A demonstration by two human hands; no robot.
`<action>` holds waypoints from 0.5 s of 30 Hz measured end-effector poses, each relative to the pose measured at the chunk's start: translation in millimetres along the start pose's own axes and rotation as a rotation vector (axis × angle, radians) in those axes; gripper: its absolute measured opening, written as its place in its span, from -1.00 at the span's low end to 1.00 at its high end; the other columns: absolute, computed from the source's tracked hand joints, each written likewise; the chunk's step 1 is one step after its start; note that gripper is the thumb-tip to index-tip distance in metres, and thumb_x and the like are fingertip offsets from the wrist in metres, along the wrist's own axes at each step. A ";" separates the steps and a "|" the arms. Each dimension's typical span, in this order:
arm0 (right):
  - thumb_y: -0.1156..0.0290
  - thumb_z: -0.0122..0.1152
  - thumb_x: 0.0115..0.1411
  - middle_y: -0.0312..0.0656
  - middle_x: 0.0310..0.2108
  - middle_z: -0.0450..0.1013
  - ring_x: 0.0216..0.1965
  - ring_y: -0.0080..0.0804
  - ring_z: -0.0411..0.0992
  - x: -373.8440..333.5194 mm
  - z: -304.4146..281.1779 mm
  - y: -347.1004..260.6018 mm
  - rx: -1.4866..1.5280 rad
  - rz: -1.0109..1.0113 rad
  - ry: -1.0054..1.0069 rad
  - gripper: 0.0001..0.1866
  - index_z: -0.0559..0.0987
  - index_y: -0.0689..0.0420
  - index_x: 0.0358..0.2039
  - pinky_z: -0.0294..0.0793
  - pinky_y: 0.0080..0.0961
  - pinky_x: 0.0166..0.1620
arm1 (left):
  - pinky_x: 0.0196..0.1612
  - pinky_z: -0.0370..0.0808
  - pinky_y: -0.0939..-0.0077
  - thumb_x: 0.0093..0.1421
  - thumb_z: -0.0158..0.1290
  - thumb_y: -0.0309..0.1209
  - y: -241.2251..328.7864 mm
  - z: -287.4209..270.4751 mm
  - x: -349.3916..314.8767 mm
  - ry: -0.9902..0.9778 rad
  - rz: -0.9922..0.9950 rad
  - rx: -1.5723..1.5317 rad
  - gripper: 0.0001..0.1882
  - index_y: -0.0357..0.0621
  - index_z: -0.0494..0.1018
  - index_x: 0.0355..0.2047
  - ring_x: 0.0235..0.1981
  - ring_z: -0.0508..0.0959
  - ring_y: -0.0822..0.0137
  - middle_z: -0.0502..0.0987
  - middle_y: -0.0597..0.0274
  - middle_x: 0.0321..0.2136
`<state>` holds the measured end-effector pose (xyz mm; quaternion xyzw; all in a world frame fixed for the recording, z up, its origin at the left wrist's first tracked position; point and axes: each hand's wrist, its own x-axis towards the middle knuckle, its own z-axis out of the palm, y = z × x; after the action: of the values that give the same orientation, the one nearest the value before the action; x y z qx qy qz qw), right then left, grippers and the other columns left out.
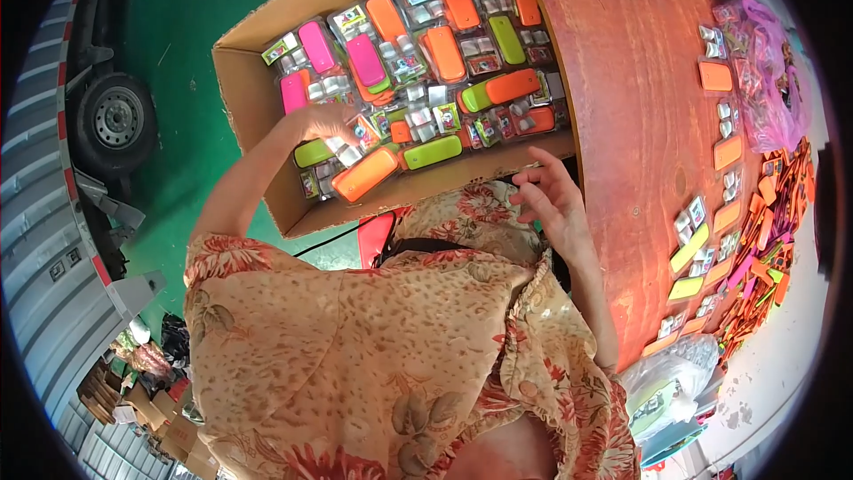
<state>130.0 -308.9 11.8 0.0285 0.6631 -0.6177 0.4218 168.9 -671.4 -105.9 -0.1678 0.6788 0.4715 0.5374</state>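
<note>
My left hand (330, 122) reaches into an open cardboard box (244, 93), its fingers closed at the top end of a clear blister pack with an orange case (366, 175). That pack lies tilted over others near the box's near left corner. Several similar packs fill the box, with pink cases (316, 46), green cases (433, 152) and orange cases (445, 53), beside small white pieces and printed cards. My right hand (555, 209) hovers just outside the box's near right corner, beside the wooden table. Its fingers are loosely bent and apart, with nothing between them.
On the right, the reddish wooden table (631, 124) carries a row of blister packs (714, 76) along its far edge. Beyond lie a pile of coloured pieces (764, 240) and a pink plastic bag (764, 80). A wheel (116, 118) stands left on the green floor (191, 62).
</note>
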 end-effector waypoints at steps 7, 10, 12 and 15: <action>0.43 -0.03 0.09 -0.35 -0.33 0.28 -0.41 -0.65 0.31 -16.5 0.9 -1.4 0.001 -0.024 0.002 -0.60 0.20 0.08 -0.03 0.31 -0.74 -0.42 | -0.31 0.36 0.38 -0.23 0.15 -0.45 -1.1 4.9 12.4 0.116 -0.032 0.136 -0.53 -0.19 0.33 -0.23 -0.31 0.39 0.30 0.41 0.20 -0.36; 0.44 -0.03 0.10 -0.35 -0.33 0.28 -0.40 -0.66 0.31 -16.8 4.8 0.3 -0.002 -0.030 -0.032 -0.63 0.24 0.08 -0.05 0.30 -0.75 -0.41 | -0.31 0.36 0.37 -0.24 0.15 -0.45 -8.3 0.1 18.9 0.138 0.050 0.220 -0.52 -0.20 0.32 -0.23 -0.30 0.39 0.29 0.41 0.19 -0.35; 0.45 -0.04 0.10 -0.35 -0.34 0.28 -0.40 -0.65 0.31 -16.4 5.7 2.4 -0.001 -0.024 -0.041 -0.64 0.25 0.08 -0.06 0.30 -0.75 -0.41 | -0.32 0.36 0.38 -0.26 0.15 -0.42 -5.9 -5.2 20.8 0.098 0.023 0.134 -0.52 -0.23 0.33 -0.25 -0.30 0.39 0.28 0.41 0.15 -0.37; 0.45 -0.04 0.10 -0.34 -0.34 0.29 -0.41 -0.65 0.31 -16.5 6.0 6.0 -0.021 -0.007 -0.040 -0.66 0.28 0.08 -0.08 0.30 -0.74 -0.39 | -0.32 0.38 0.38 -0.27 0.15 -0.39 -6.5 -7.1 21.4 0.063 0.071 0.161 -0.54 -0.22 0.35 -0.27 -0.31 0.40 0.27 0.41 0.13 -0.38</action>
<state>147.0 -304.5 17.6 0.0094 0.6612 -0.6125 0.4330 161.8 -674.5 -128.1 -0.1147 0.7366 0.4285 0.5105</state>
